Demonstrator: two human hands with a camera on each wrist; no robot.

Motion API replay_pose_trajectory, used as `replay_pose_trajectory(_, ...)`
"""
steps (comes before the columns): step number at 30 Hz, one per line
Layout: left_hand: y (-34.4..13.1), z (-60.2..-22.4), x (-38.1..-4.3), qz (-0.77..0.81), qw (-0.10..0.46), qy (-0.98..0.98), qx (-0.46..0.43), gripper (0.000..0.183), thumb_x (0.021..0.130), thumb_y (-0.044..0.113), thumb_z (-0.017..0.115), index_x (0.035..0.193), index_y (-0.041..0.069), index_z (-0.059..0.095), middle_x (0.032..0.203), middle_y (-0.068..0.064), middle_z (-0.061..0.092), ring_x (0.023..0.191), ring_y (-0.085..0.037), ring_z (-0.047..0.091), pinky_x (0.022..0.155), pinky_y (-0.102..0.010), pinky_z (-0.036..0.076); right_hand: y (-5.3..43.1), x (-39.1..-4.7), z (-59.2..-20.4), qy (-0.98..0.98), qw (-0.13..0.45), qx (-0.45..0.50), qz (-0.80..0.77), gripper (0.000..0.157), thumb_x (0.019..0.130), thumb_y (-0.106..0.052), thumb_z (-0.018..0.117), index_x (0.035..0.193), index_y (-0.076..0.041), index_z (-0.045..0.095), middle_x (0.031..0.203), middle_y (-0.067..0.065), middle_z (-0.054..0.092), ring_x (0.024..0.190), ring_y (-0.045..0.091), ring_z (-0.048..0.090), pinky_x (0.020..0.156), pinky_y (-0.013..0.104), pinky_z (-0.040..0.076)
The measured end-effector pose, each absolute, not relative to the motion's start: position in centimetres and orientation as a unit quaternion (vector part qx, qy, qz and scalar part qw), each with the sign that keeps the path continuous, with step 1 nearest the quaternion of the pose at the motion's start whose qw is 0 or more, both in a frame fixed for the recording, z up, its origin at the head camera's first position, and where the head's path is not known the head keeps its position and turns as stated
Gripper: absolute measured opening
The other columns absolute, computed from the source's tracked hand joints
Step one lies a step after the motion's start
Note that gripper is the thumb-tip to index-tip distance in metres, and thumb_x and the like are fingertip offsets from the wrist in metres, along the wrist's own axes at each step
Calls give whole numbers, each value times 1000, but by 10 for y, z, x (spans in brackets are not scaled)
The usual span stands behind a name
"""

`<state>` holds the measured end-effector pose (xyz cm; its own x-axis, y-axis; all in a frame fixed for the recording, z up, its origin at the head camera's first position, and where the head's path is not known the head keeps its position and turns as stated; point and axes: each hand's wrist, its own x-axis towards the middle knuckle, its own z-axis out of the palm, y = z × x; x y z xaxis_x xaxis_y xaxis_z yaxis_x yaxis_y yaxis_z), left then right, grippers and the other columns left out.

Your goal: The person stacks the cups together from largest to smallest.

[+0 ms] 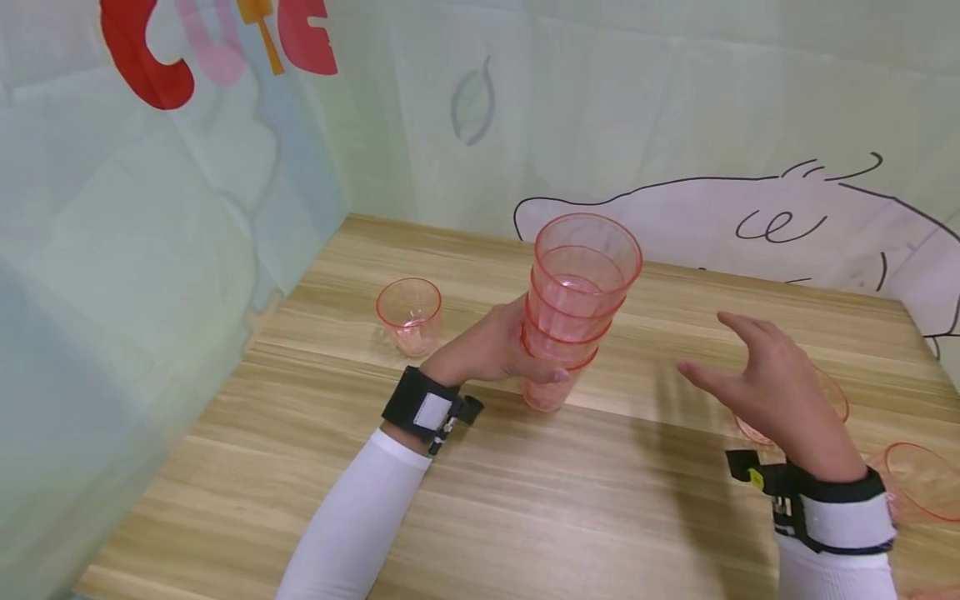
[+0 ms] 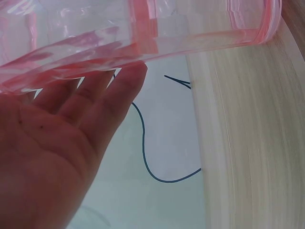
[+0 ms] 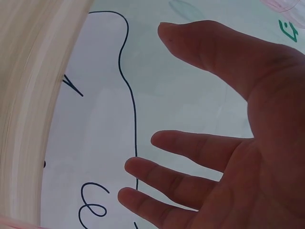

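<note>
- My left hand (image 1: pixel 491 343) grips a stack of clear pink cups (image 1: pixel 576 321) over the wooden table (image 1: pixel 525 508) — whether its base touches, I can't tell.
- My right hand (image 1: pixel 783 392) is empty — thumb and fingers spread, apart from the stack.
- One single cup (image 1: pixel 410 315) stands beyond my left wrist.
- More cups (image 1: pixel 926 483) sit by my right wrist, partly hidden.

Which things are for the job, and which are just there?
For the job: stacked cups, gripped by the left hand; right hand, holding nothing; probably the loose cups too.
Just there: wristbands, printed backdrop.
</note>
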<state>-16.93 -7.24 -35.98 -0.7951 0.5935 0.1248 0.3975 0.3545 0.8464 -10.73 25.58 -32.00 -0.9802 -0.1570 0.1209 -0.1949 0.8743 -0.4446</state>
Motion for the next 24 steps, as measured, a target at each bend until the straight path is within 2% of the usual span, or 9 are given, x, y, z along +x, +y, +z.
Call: replay_pose_trajectory(24,-73,-360,-170,479,100,816,307,77,69,39,90,131,15,51,111,5,67,100,-11,63,93,-33,51,268,-109,-321,-974,19,66,216,93,87,-50,77,148,10,39,142,42,40,130,60,35,98,75,32)
